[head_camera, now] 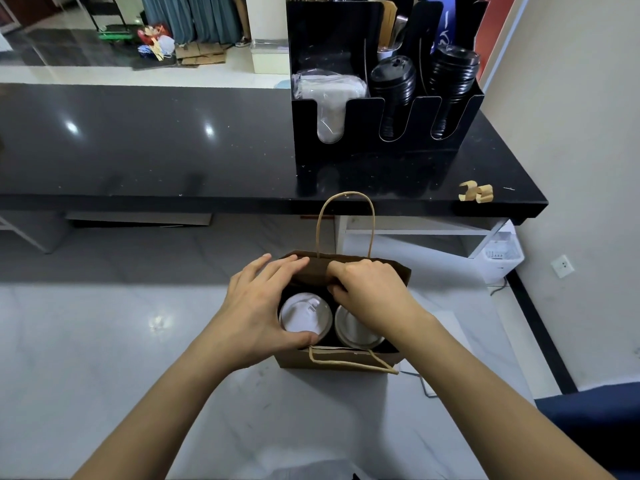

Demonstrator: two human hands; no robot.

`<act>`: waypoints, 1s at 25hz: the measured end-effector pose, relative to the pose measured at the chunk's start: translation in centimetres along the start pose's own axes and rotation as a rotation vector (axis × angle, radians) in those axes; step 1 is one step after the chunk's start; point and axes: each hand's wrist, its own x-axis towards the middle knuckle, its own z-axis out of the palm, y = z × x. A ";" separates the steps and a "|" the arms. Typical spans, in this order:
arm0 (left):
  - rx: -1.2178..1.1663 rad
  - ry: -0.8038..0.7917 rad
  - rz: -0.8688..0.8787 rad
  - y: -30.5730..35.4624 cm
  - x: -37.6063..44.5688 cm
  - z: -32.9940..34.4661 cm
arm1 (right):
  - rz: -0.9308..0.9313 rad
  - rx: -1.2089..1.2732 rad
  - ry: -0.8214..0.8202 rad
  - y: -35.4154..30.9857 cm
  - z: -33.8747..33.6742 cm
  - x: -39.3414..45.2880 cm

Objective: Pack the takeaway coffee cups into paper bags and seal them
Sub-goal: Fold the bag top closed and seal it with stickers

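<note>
A brown paper bag [346, 358] stands open on the white counter, with two white-lidded coffee cups [304, 315] [353, 332] side by side inside. Its far handle [346, 216] stands upright and its near handle [349, 362] hangs over the front. My left hand [263, 306] spans the bag's left end, fingers laid over the far top edge and thumb by the left cup's lid. My right hand [370, 289] pinches the folded far top edge [311, 271] and covers part of the right cup.
A black raised counter [173, 150] runs behind the bag. On it stands a black organiser [381, 133] holding stacks of black lids, clear lids and stirrers. Kraft-coloured clips [476, 192] lie near its right corner. A beige wall is at the right.
</note>
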 end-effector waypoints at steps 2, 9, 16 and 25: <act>-0.003 0.000 0.001 -0.1 0.0 0.0 | -0.003 0.030 -0.012 0.0 -0.3 0.0; -0.047 0.003 0.002 -0.4 0.0 0.2 | 0.010 0.170 0.021 0.9 -1.2 -1.2; -0.074 0.014 0.000 -0.8 -0.1 0.6 | 0.079 0.391 0.280 3.5 -2.2 -4.2; -0.094 0.034 0.021 -0.8 -0.2 0.7 | 0.302 0.497 0.428 7.9 -2.7 -9.1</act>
